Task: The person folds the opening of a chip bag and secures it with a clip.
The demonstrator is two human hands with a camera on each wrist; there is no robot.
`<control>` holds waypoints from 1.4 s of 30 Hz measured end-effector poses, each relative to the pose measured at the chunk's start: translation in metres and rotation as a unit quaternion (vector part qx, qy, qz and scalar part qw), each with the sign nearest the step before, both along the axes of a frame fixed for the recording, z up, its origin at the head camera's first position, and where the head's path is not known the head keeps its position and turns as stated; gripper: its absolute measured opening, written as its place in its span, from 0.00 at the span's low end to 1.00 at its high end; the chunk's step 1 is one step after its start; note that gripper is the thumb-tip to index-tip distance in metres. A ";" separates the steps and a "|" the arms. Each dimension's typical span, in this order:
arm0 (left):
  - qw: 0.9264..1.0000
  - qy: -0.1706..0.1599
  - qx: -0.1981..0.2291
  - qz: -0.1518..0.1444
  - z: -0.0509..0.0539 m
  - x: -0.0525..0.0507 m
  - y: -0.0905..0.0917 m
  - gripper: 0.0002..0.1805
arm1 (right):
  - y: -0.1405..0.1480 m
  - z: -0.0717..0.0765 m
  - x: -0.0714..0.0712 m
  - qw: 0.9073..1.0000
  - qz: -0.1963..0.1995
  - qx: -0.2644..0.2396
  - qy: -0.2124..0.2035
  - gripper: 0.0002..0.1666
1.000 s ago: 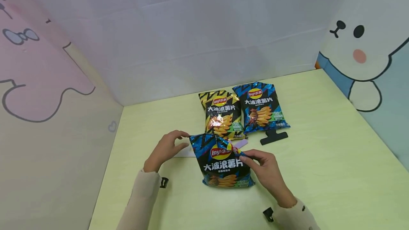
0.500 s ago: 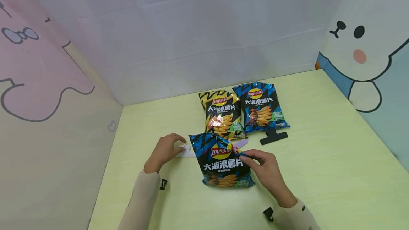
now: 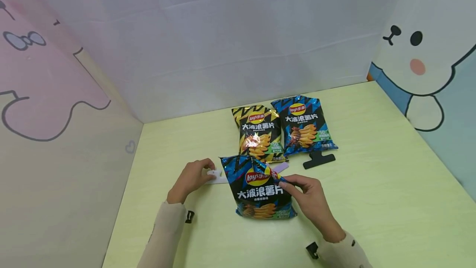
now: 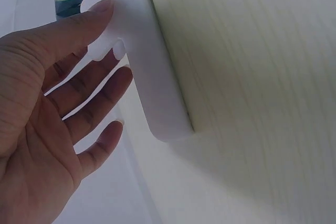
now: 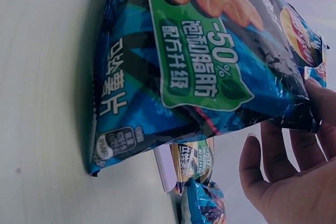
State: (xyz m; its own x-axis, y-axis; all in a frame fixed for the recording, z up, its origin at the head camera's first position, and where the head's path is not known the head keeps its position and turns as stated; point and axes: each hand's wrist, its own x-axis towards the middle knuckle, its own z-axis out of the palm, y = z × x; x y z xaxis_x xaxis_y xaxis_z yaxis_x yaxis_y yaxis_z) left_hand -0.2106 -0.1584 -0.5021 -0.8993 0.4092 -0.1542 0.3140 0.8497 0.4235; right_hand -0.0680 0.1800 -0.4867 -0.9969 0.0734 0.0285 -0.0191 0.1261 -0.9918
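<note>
My right hand (image 3: 313, 201) pinches the folded top right corner of a blue-and-black potato chip bag (image 3: 265, 206), which stands slightly tilted on the table. Beside the bag's left edge, my left hand (image 3: 190, 179) pinches the grip of a white bag clip (image 3: 219, 178). In the left wrist view the thumb lies on the clip (image 4: 157, 90), with the other fingers behind it. The clip's long edge is down at the table; its far end is hidden behind the bag in the head view. The right wrist view shows the bag's lower front (image 5: 210, 77) close up.
Behind stand a yellow-and-black chip bag (image 3: 259, 133) and another blue one (image 3: 305, 125). A black bag clip (image 3: 318, 159) lies before the blue bag. A purple clip (image 3: 281, 167) is partly hidden behind the held bag. Cloth walls border the table (image 3: 390, 168).
My left hand has come away from the bag's top left corner and down onto the white clip, which it now pinches. The right hand and the bag have stayed in place.
</note>
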 end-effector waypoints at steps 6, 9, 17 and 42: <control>0.999 -0.035 0.018 0.009 0.004 0.002 0.001 0.09 | 0.000 -0.001 0.000 1.000 -0.002 -0.001 0.009 0.08; 0.998 -0.049 0.043 0.001 0.006 0.003 0.001 0.12 | 0.000 -0.001 0.000 1.000 0.000 -0.002 0.016 0.08; 0.996 -0.038 0.072 -0.035 0.014 0.005 0.004 0.18 | 0.000 0.000 0.000 1.000 0.001 -0.006 0.015 0.08; 0.991 0.002 0.134 -0.020 0.060 0.001 0.014 0.16 | 0.001 -0.001 0.000 1.000 0.006 -0.012 0.009 0.09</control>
